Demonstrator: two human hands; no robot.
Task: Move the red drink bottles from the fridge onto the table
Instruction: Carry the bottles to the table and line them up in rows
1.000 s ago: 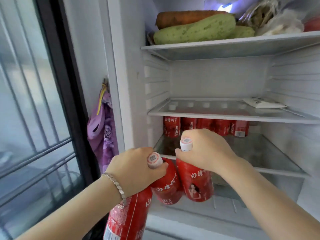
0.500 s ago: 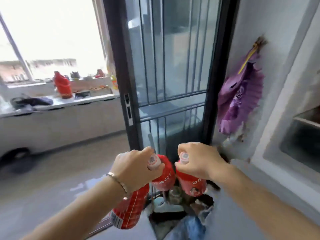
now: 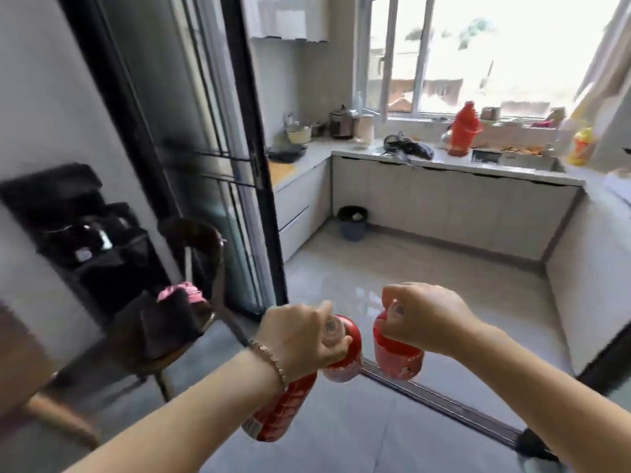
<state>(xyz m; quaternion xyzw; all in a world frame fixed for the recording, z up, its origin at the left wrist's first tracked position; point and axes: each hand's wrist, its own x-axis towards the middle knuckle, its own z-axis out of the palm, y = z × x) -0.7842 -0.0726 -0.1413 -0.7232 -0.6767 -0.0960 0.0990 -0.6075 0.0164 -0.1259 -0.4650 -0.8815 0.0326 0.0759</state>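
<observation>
Hands are carrying three red drink bottles low in the view, over a glossy grey tiled floor (image 3: 426,261). The left hand (image 3: 300,336), wearing a thin bracelet (image 3: 269,358) at the wrist, is curling its fingers round the white-capped neck of the first red drink bottle (image 3: 343,358), which is hanging just below the knuckles. The second red drink bottle (image 3: 280,411) is jutting out slantwise beneath the same wrist, its labelled base pointing down and to the left; the wrist is hiding how the hand is gripping this one. The right hand (image 3: 423,319) is closing its fingers round the top of the third red drink bottle (image 3: 397,356), which is hanging just beside the first, with a narrow gap showing between them. All three are being held in the air, touching no surface.

A metal floor track (image 3: 437,401) is running diagonally beneath them. To the left a black-framed sliding glass door (image 3: 205,148) is standing, and near it a dark wooden chair (image 3: 191,322) is carrying something pink (image 3: 184,291), too blurred to name. Beyond, an L-shaped kitchen counter (image 3: 355,151) is running under a bright window (image 3: 478,52), bearing a large red jug (image 3: 463,129), a yellow bottle (image 3: 582,146) and a metal pot (image 3: 342,122). A dark bin (image 3: 352,222) is sitting on the floor in the corner of the cabinets.
</observation>
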